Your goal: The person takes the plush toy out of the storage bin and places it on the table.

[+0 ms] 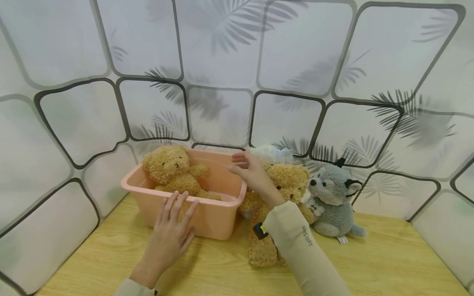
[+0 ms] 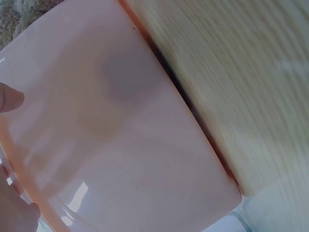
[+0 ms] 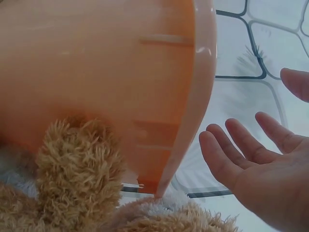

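A pink plastic bin [image 1: 214, 220] stands on the wooden table with a brown teddy bear [image 1: 168, 166] lying inside, head propped at its left end. My left hand [image 1: 172, 230] rests against the bin's front wall, fingers extended up to the rim; its thumb [image 2: 10, 99] shows on the wall in the left wrist view. Past the bin's right rim, my right hand [image 1: 255, 174] is raised with nothing in it, fingers [image 3: 246, 142] spread loosely. Beneath that forearm a second teddy bear [image 1: 261, 246] sits beside the bin, partly hidden by the sleeve.
A grey husky plush [image 1: 335, 201] sits right of the second bear. Behind that bear shows the top of a white fluffy toy [image 1: 272, 154], mostly hidden. Patterned fabric walls [image 1: 218, 111] enclose the table [image 1: 111, 255] at the back and sides.
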The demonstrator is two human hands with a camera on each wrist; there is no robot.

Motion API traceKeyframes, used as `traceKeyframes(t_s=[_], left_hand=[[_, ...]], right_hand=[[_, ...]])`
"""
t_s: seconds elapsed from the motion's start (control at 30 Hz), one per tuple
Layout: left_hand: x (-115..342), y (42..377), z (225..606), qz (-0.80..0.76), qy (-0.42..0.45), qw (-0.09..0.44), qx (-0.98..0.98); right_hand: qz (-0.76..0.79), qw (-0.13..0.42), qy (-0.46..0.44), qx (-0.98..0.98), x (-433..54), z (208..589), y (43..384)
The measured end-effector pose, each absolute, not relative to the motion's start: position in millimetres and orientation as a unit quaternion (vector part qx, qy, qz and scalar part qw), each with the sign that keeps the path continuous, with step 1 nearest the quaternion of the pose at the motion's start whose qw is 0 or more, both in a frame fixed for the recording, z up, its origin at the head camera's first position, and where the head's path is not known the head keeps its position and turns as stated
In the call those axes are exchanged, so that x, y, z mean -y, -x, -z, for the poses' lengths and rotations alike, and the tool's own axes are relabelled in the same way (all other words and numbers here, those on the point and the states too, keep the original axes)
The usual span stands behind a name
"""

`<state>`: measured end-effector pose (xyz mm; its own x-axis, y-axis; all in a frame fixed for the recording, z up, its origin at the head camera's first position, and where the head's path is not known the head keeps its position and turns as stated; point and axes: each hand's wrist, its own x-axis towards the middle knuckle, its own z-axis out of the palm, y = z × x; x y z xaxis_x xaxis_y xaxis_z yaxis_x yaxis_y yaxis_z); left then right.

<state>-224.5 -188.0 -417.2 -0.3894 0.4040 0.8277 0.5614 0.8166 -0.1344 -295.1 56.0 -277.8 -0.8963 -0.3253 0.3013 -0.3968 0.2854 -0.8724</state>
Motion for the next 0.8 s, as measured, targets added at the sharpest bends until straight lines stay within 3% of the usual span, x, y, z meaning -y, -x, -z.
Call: traceKeyframes(t_s=[0.8], left_hand=[[183,222,416,0.084,0.275,0.484,0.826]], right_hand=[[-0.558,-0.052,-0.196,0.805,-18,255,313]])
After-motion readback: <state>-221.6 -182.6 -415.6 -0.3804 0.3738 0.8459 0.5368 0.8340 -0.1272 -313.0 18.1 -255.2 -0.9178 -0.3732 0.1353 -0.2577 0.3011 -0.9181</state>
